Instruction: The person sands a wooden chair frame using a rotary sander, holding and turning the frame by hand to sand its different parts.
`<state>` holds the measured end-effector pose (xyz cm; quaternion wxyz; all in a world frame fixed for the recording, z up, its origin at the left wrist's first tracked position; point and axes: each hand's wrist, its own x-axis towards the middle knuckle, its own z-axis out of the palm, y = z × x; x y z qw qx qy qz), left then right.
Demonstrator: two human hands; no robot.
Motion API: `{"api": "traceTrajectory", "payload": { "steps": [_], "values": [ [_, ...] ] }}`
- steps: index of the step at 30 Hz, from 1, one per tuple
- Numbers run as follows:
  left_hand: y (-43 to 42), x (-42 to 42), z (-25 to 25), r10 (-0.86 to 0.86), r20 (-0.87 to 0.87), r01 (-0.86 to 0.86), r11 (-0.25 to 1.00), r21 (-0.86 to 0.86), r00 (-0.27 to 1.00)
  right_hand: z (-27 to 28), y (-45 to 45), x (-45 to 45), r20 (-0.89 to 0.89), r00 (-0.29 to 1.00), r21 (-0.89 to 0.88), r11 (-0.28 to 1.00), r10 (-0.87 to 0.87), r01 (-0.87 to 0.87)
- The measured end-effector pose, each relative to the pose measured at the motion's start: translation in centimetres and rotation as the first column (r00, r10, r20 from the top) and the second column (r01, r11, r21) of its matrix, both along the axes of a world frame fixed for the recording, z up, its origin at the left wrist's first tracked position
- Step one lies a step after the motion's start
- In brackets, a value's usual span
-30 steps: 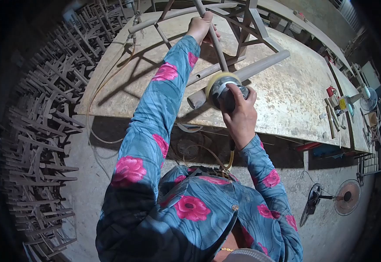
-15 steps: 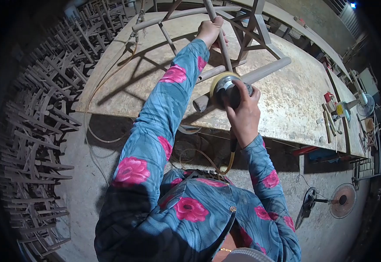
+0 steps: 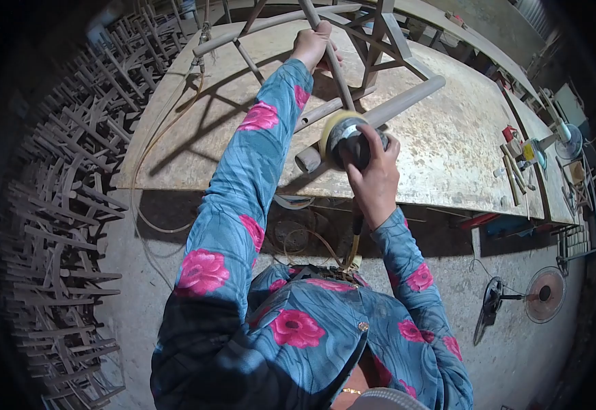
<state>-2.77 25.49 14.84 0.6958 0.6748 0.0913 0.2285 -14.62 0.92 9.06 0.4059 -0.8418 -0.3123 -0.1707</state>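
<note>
My left hand [image 3: 313, 48] is wrapped round a slim rail of a wooden chair frame [image 3: 407, 100] that lies tipped on the workbench [image 3: 257, 102]. In my right hand [image 3: 378, 171] is a round air sander [image 3: 350, 142] with a yellowish pad, gripped from above. Its pad sits against the thick round leg of the frame, near the leg's close end. A hose [image 3: 354, 249] hangs from the sander below my right wrist. The contact face of the pad is hidden.
Many wooden frames [image 3: 72, 225] are piled along the left. A hose [image 3: 149, 147] runs over the bench's left side. Hand tools [image 3: 513, 174] and a small fan [image 3: 567, 141] are at the right. A larger fan [image 3: 544, 294] stands on the floor at lower right.
The frame, both hands and the sander appear slightly further left in view, partly because the camera has shifted. Both grips stay the same, and the sander remains on the leg.
</note>
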Motion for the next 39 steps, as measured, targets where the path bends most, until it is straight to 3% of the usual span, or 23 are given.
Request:
{"api": "traceTrajectory", "payload": {
  "steps": [4,9,12,18,21,23,25,26,27,29,33,37,39],
  "values": [
    [0.6,0.1,0.2,-0.007,-0.026,0.007,1.0,-0.008,1.0,-4.0,0.0,-1.6,0.151,0.986,0.156,0.983,0.072,-0.096],
    [1.0,0.4,0.4,0.009,-0.03,-0.009,1.0,-0.01,1.0,-5.0,0.4,-0.4,0.159,0.986,0.272,0.962,-0.039,-0.006],
    [1.2,0.4,0.6,0.025,-0.036,-0.026,0.999,-0.024,0.999,-5.6,0.3,0.3,0.104,0.992,0.29,0.956,-0.074,0.041],
    [2.0,0.7,0.7,0.031,-0.039,-0.033,0.999,-0.03,0.999,-6.7,0.8,-1.4,0.245,0.964,0.221,0.962,0.106,-0.162],
    [2.1,0.7,0.7,0.019,-0.032,-0.02,0.999,-0.042,0.999,-5.6,1.1,-0.2,0.263,0.962,0.275,0.95,0.075,-0.149],
    [2.1,0.8,0.6,0.028,-0.029,-0.03,0.998,-0.049,0.999,-5.4,0.6,2.3,0.2,0.977,0.307,0.942,0.076,-0.136],
    [1.9,0.8,0.4,0.034,-0.02,-0.035,0.997,-0.069,0.999,-5.7,0.2,5.7,0.067,0.984,0.499,0.849,0.162,-0.174],
    [1.8,0.8,0.3,0.029,-0.007,-0.03,0.998,-0.059,1.0,-5.2,-0.8,6.4,-0.167,0.938,0.67,0.733,0.304,-0.118],
    [1.5,0.5,0.3,0.024,0.005,-0.024,0.998,-0.052,1.0,-3.8,-1.7,6.6,-0.357,0.812,0.794,0.608,0.462,0.003],
    [0.6,0.2,0.5,0.063,-0.024,-0.064,0.997,-0.037,0.998,-2.6,-3.5,7.8,-0.426,0.708,0.834,0.548,0.563,0.067],
    [0.4,0.0,0.2,0.032,-0.004,-0.032,0.999,0.012,0.999,-2.3,-5.1,9.3,-0.464,0.684,0.827,0.552,0.563,0.106],
    [0.4,0.2,0.2,0.028,0.026,-0.027,0.998,-0.059,0.999,-1.9,-5.1,9.2,-0.422,0.639,0.862,0.504,0.643,0.062],
    [0.6,0.1,0.3,0.043,0.022,-0.041,0.997,-0.064,0.999,-1.6,-4.6,8.6,-0.401,0.684,0.797,0.6,0.609,-0.067]
  ]
}}
